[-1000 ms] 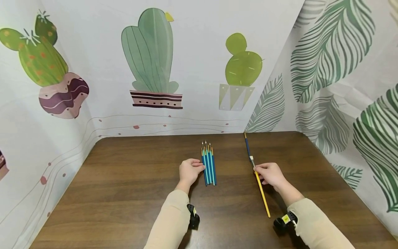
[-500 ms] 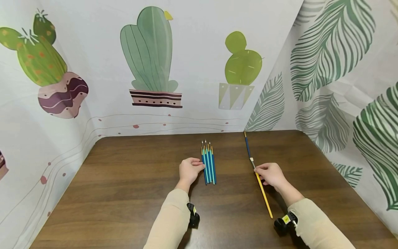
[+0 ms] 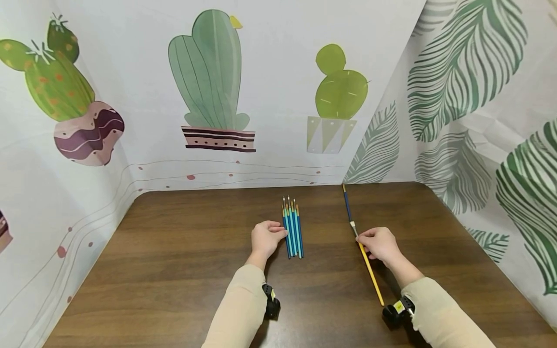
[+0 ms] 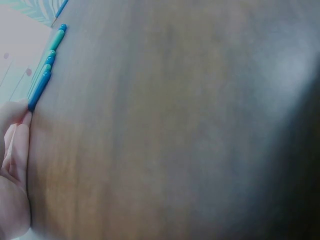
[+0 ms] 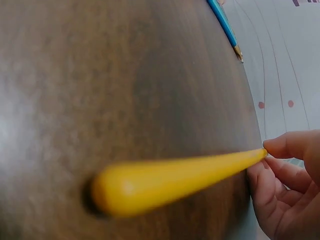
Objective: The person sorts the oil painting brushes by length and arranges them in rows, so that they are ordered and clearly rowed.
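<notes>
Slim paintbrushes [image 3: 293,234] with blue and turquoise handles lie side by side in a row on the table, bristles toward the wall. My left hand [image 3: 264,240] rests at the row's left side, its thumb touching the outermost blue handle [image 4: 39,92]. Farther right, my right hand [image 3: 380,244] pinches a yellow-handled paintbrush [image 3: 370,273] near its metal ferrule, between thumb and fingers. The right wrist view shows that yellow handle [image 5: 170,180] pointing toward the camera. Just beyond its white bristles, a dark blue paintbrush [image 3: 347,205] lies almost in line with it, reaching the table's back edge.
The brown wooden table [image 3: 174,270] ends at a white wall covering [image 3: 278,96] printed with cacti and leaves. Black wrist cameras [image 3: 271,303] sit on both forearms, the right one close to the yellow handle's end.
The yellow paintbrush has turned slightly, its handle end moving right and its bristles slipping a little toward me. Both hands have stayed nearly in place, and the row of brushes looks the same.
</notes>
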Demonstrator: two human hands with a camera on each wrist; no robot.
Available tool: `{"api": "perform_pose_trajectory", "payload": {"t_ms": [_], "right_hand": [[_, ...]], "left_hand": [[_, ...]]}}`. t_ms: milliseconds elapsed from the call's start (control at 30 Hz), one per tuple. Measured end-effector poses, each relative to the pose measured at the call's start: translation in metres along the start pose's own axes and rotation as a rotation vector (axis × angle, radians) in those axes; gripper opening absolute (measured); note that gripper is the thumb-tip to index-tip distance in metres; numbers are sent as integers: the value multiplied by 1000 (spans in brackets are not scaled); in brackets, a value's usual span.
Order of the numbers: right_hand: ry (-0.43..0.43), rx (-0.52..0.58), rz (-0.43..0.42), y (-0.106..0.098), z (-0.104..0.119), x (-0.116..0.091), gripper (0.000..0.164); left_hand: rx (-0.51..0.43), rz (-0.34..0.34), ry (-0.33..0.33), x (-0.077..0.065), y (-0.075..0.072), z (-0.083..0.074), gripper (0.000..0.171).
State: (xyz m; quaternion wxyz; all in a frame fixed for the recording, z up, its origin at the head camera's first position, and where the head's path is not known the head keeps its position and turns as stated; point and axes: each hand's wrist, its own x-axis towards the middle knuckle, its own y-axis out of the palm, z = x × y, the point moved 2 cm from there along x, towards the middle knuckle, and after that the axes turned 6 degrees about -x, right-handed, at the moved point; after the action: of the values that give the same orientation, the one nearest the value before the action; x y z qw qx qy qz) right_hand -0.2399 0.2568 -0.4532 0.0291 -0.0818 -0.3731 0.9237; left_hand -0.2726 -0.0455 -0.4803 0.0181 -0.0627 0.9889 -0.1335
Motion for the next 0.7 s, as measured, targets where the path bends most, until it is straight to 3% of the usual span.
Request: {"api": "perform_pose_trajectory", "payload": {"t_ms": [367,700], "right_hand": [[11,-52,-24,1,-2,0,22],[10,-74,-23,1,0,-1,19]], "left_hand": [[6,-21,44,-3,-1,-3,25],[1,-3,-8,0,1,0,28]]}}
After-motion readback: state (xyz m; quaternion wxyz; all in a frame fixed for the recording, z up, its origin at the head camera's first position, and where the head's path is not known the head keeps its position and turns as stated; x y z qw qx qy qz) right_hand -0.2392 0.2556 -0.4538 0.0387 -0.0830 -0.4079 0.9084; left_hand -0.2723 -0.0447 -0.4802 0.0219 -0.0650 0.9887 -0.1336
